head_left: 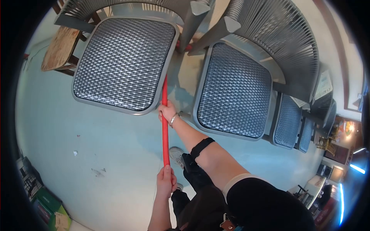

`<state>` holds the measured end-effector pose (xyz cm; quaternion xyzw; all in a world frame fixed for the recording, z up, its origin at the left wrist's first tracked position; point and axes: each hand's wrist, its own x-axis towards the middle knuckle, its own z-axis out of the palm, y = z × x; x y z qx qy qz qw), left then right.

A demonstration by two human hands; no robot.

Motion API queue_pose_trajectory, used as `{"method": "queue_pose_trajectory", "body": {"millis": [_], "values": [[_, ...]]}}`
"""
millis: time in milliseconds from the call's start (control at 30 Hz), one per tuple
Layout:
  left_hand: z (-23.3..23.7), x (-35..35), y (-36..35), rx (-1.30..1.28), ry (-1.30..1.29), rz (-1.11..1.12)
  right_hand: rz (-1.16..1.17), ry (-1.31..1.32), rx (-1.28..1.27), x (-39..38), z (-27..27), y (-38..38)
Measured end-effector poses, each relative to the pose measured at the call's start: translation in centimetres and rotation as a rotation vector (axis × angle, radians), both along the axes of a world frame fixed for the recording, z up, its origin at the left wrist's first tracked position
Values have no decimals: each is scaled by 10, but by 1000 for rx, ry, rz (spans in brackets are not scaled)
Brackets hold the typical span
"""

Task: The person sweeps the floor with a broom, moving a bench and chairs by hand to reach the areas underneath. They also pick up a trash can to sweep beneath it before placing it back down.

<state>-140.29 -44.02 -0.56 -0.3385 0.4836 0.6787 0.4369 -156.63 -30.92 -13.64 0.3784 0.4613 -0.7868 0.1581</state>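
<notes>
Black sleeve point(266, 202) foremost, then red pole point(165, 138) clamped in left hand point(166, 181) and right hand point(167, 111), spaced apart.

At least 4 grey chairs point(125, 63) and 1 wooden seat point(59, 48) stand on a pale, marked floor point(119, 146).

- Pole point(165, 140): plain bright red
- Near chair seats point(124, 63) point(233, 90): black and silvery grey, in a tight woven pattern of wavy rows
- Seat frames point(115, 109): flat grey
- Chair backs point(295, 50): grey cords in close parallel stripes
- Floor point(115, 154): pale blue-green, with dark smudges and one white speck
- Stool top point(61, 48): worn brown
- Sleeve point(266, 202): black, cuff edge white
- Armband point(202, 148): solid black
</notes>
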Motion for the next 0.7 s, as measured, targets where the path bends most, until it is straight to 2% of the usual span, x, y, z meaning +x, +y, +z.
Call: {"method": "queue_pose_trajectory", "body": {"millis": [67,233,267,333,400,467,533,567,633,667,700], "values": [[11,-5,-5,61,-43,85,27,1,25,-2,3,-5],[8,13,11,2,56,11,35,1,31,11,13,14],[4,14,13,-26,83,-18,-25,32,36,7,13,21],[-14,10,7,-120,113,-85,-75,45,40,-4,13,21],[-34,16,2,-349,410,-212,18,-212,281,-23,12,14],[-27,21,0,-443,471,-246,96,-248,314,-21,1,5],[-14,21,8,-382,254,-125,137,-178,236,-18,-4,1],[-10,26,16,-377,260,-120,139,-172,242,-16,-2,3],[-3,43,35,-485,403,-153,151,-82,47,-4,4,16],[11,48,45,-545,471,-210,151,-80,56,5,8,25],[18,56,55,-546,443,-270,147,-53,-145,15,12,35]]}}
